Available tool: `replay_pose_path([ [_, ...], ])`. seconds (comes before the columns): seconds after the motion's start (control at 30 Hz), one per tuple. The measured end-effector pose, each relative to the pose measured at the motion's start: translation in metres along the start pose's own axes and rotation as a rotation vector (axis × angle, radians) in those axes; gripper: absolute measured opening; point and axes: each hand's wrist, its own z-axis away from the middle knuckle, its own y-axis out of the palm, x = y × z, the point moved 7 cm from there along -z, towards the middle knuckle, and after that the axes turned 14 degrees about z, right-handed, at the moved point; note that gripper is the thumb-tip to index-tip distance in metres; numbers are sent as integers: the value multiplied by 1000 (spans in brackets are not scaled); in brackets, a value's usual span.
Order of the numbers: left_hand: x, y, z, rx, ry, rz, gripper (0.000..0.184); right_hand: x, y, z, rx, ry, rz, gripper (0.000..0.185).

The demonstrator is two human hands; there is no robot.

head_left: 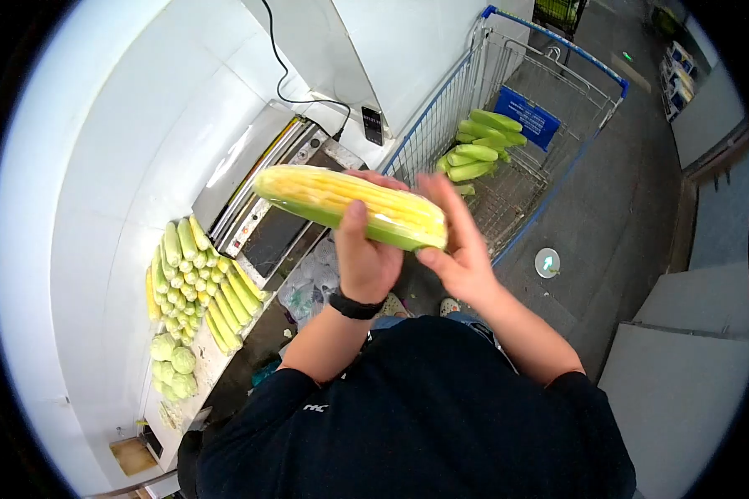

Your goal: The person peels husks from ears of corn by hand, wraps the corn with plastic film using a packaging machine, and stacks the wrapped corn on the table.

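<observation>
An ear of corn [354, 202] in clear plastic film, its yellow kernels bared on top and green husk below, lies across both hands in front of my chest. My left hand [366, 249] is wrapped round its middle from below, with the thumb on the near side. At the right end, my right hand [462, 245] has its thumb and palm against the wrapped end, its fingers slightly blurred. Beyond the corn stands a wrapping machine [266, 241] on the counter.
Wrapped corn [183, 283] is piled on the counter [212, 366] at the left, with round green vegetables [175, 366] beside it. A shopping cart [549, 187] at the upper right holds green-husked corn [478, 145]. A phone [373, 125] with a cable rests by the wall.
</observation>
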Motion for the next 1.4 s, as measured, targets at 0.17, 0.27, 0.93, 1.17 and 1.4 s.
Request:
replay_pose_path([
  [0.17,-2,-16,4,85,-40,-189,64,-4,-2,12,-63,340,-174,60],
  [0.27,-36,-6,-2,69,219,-290,94,-2,-13,21,-122,183,10,54],
  [0.93,-66,-71,48,-97,-51,-96,69,-38,68,63,847,843,-297,83],
  [1.17,-69,-86,98,-534,21,-594,65,-66,111,43,539,545,33,75],
  [1.4,-191,-150,156,-840,97,-646,53,-54,195,45,1141,137,397,120],
])
